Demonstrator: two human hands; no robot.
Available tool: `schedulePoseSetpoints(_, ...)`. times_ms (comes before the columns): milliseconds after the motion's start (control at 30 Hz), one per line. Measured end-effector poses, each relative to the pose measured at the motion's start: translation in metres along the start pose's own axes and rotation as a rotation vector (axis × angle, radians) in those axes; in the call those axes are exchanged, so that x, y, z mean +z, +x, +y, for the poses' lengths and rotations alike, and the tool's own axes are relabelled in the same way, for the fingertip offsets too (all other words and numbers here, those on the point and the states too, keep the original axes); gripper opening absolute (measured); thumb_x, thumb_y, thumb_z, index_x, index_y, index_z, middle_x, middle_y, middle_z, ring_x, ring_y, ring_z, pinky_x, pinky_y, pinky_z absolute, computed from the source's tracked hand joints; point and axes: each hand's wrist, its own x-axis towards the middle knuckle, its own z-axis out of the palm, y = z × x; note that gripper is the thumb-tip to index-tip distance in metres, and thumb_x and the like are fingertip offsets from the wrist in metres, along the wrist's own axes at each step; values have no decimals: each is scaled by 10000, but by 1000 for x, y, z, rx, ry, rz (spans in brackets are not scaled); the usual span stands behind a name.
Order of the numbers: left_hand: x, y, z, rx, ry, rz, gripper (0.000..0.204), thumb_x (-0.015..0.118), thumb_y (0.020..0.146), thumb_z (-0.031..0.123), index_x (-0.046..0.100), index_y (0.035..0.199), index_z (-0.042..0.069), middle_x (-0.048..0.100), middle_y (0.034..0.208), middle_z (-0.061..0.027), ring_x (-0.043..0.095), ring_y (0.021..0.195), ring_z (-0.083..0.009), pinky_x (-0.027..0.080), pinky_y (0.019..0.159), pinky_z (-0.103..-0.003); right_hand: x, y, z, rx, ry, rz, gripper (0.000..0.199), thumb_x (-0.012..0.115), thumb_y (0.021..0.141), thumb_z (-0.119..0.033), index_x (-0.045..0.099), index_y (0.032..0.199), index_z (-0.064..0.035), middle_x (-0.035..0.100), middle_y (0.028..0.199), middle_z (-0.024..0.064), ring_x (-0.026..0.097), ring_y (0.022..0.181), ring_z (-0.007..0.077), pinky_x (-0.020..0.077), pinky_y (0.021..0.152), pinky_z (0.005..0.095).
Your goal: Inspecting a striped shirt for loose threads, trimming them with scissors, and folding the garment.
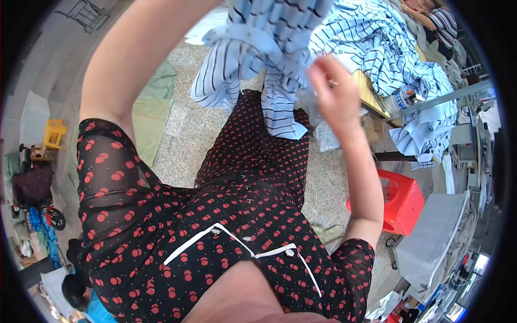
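Taking the blue striped shirt (pixel 253 59) as the landmark and reading left to right: far to its left a small yellow stool (pixel 53 134) stands on the floor. The left arm rises along the shirt's left side and passes out of view at the top edge, so I cannot tell what its fingers are doing. The shirt hangs in front of the body, long axis roughly vertical, hem pointing down. Just right of it the right hand (pixel 336 94) is the nearer one, fingers curled narrow, pinching at the shirt's right edge. Further right lies a heap of striped garments (pixel 388 48); below that, a red plastic stool (pixel 401 202).
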Motion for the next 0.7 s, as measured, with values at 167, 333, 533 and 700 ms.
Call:
schedulePoseSetpoints(167,9,-18,-21,-27,-123,-60,105,447,735,-4,541,693,15,537,687,-61,513,646,-132,414,544,-247,14,79,-47,-84,195,398,638,621,717,-159,297,1228,41,514,1009,200,515,897,281,402,785,328)
schedulePoseSetpoints(333,-2,-28,-18,140,125,124,136,503,728,19,470,858,-3,513,742,-45,515,604,-128,431,534,-244,52,115,-32,-104,80,545,738,639,686,-143,216,1264,35,474,1053,266,481,979,379,384,821,379)
schedulePoseSetpoints(533,-86,-63,-26,203,691,63,334,549,773,111,423,1064,6,528,912,-89,542,732,-159,451,630,-264,49,165,-5,-61,311,297,176,542,758,-110,555,883,13,548,709,59,487,600,150,392,532,281)
schedulePoseSetpoints(700,-126,-130,-98,574,1195,-107,344,607,727,199,482,1016,61,488,798,-105,523,646,-241,441,554,-325,33,208,-53,-69,552,257,186,482,809,-154,561,882,-2,533,769,6,449,697,75,362,617,215)
